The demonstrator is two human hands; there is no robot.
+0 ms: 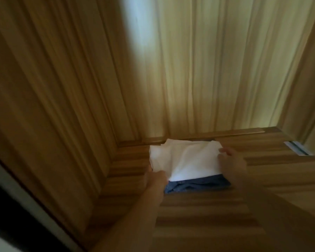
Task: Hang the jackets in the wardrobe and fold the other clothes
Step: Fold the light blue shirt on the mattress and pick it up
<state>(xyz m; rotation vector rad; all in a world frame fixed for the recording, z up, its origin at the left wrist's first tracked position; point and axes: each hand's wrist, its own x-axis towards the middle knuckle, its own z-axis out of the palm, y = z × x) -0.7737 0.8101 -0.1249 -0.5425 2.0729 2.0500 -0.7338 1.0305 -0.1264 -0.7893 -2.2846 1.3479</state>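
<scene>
Head view: folded white garment [187, 160] atop blue one [195, 184] on wardrobe shelf [207, 215], pinched between left hand [155, 179] and right hand [231, 160].

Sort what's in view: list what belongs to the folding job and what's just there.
Job:
white garment, folded, on top
blue garment, folded, underneath
left hand, holding the white garment's near-left edge
right hand, on its right edge
wooden shelf, under the stack

Just there:
metal fitting, on the shelf at right
</scene>
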